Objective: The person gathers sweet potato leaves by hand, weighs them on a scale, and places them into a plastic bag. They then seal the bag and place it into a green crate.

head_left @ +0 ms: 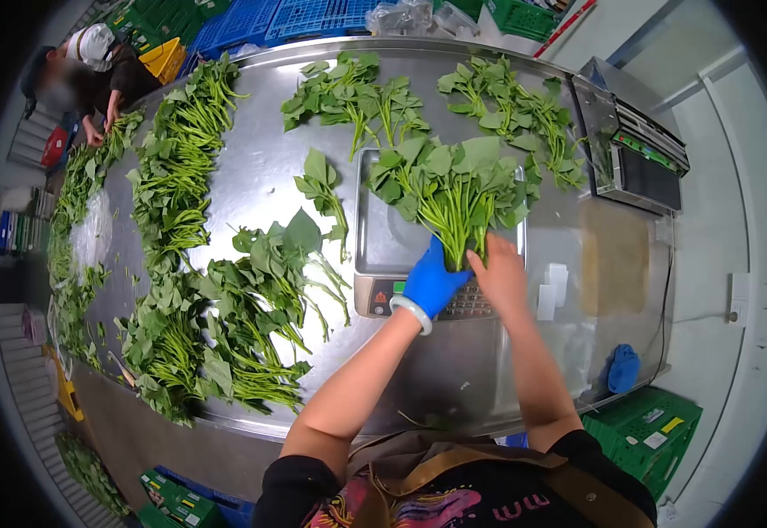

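Note:
A bunch of leafy greens [456,198] with long pale stems lies over the steel pan [373,250] of a weighing scale, its leaves pointing away from me. My left hand [434,280], in a blue glove with a pale bangle at the wrist, is closed round the cut stem ends. From the other side my bare right hand [500,275] grips the same stems, fingers bent against them. Part of the scale's keypad [467,304] shows below my hands. A small loose sprig [324,195] lies just left of the pan.
Piles of greens [177,167] run down the table's left side, with more bunches [348,97] beyond the scale. A wrapping machine [639,154] stands at right, near a blue cloth-like bundle [624,368]. A green crate [647,436] is below. At far left, another person's hands [102,128] handle greens.

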Motion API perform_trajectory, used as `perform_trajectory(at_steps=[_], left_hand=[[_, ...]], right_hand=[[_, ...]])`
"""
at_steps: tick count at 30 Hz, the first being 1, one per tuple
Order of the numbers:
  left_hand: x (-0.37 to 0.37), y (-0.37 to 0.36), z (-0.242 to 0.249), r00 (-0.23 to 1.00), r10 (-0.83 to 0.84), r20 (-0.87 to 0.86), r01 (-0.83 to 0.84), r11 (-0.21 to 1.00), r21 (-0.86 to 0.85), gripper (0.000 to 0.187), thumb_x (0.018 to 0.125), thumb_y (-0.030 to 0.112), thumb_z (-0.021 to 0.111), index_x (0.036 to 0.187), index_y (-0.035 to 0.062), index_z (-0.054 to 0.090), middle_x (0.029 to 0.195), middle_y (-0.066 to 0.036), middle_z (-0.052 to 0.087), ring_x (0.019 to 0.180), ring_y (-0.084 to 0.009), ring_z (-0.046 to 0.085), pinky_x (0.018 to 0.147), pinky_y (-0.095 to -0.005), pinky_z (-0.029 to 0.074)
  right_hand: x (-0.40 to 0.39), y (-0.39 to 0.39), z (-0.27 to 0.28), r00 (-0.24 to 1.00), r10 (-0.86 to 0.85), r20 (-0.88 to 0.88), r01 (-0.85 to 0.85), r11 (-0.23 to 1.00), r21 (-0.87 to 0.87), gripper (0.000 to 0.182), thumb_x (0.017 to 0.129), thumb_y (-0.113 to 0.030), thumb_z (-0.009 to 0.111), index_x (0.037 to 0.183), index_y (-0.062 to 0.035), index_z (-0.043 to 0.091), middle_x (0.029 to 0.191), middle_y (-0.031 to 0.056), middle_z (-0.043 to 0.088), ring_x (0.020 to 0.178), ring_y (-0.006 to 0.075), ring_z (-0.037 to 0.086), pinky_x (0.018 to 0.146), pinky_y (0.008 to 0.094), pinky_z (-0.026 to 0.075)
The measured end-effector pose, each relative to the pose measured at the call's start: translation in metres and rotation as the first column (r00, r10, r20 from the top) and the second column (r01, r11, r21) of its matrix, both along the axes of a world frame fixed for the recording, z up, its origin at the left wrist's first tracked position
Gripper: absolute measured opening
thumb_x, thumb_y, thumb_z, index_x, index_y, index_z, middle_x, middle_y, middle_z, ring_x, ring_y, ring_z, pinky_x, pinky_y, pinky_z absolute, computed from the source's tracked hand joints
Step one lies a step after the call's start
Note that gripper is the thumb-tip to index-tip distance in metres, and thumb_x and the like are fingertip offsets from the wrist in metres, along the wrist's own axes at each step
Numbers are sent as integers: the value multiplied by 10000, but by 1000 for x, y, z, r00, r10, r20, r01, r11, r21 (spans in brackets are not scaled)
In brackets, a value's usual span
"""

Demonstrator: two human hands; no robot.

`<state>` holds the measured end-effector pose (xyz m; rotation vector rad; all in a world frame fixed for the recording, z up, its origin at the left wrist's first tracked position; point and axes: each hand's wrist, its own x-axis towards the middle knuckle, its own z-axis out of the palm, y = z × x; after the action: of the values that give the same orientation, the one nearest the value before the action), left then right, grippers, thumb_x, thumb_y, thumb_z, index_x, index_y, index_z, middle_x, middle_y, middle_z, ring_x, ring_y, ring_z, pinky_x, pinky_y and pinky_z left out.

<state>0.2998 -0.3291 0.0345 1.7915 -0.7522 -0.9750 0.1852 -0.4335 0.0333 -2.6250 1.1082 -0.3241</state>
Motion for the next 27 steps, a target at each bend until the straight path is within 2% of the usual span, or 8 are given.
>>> perform_trajectory(at_steps=[2, 5, 8, 10, 14, 18, 23, 27], left_hand=[[-1, 12, 5, 974, -42, 224, 15, 993, 118, 725, 764, 274, 729, 1344, -26, 415, 1159, -250, 602, 1080, -376, 589, 922, -402, 464], [1, 28, -21, 985, 44, 168, -26, 994, -103, 578, 834, 228, 669, 1293, -64, 473, 1151, -248, 609, 1052, -328, 617, 906, -378, 483], [10, 22, -32, 915, 275, -295, -321, 939, -120, 422, 899, 199, 612, 1229, -52, 537, 1072, -155, 647, 909, -206, 644, 816, -299, 512], [24, 9, -34, 673, 381, -634, -510, 860, -23, 276, 892, 180, 628, 1094, -7, 617, 900, -50, 648, 732, -122, 603, 670, -238, 490], [37, -8, -46, 624, 344, -701, -510, 860, -33, 99, 879, 149, 638, 884, 50, 638, 749, -1, 606, 643, -83, 542, 574, -211, 409], [19, 20, -6, 597, 327, -733, -639, 746, -188, 80, 918, 88, 579, 959, 21, 596, 878, -82, 663, 719, -89, 565, 652, -233, 459], [-44, 98, 0, 703, -133, -699, -175, 920, -351, 78, 919, 53, 571, 968, -5, 587, 944, -101, 678, 854, -145, 637, 783, -292, 507], [-51, 139, 3, 690, -372, -622, 222, 925, -307, 107, 921, 34, 559, 1002, -9, 614, 941, -82, 686, 909, -154, 647, 791, -298, 515]], right_hand=[[1, 1, 23, 998, -16, 67, 20, 999, -51, 307, 815, -205, 665, 1039, -11, 589, 948, 138, 597, 907, 331, 549, 786, 423, 452], [12, 10, 42, 964, 115, 239, -93, 990, -104, 254, 791, -156, 684, 995, -26, 606, 905, 117, 598, 868, 314, 557, 767, 401, 460], [44, 20, 44, 933, 266, 242, -247, 963, -104, 228, 783, -137, 682, 972, -33, 607, 899, 109, 580, 882, 306, 552, 766, 399, 463], [63, 20, 32, 959, 254, 129, -236, 962, -140, 203, 780, -128, 680, 946, -37, 607, 901, 105, 568, 895, 304, 549, 765, 400, 463], [67, 10, 8, 961, 146, 236, -165, 984, 61, 179, 811, -122, 659, 937, -25, 578, 893, 116, 580, 886, 310, 559, 748, 400, 467], [63, 13, 19, 974, -35, 226, -14, 977, 214, 169, 858, -121, 629, 962, -5, 564, 854, 150, 629, 782, 327, 605, 682, 394, 483], [60, 5, -3, 943, -76, 323, 33, 990, 139, 183, 883, -112, 622, 1000, 21, 575, 839, 151, 661, 706, 242, 641, 629, 326, 488], [57, -2, -2, 894, -185, 408, -21, 893, 450, 196, 867, -133, 644, 978, 20, 590, 816, 138, 662, 697, 221, 641, 624, 319, 487]])
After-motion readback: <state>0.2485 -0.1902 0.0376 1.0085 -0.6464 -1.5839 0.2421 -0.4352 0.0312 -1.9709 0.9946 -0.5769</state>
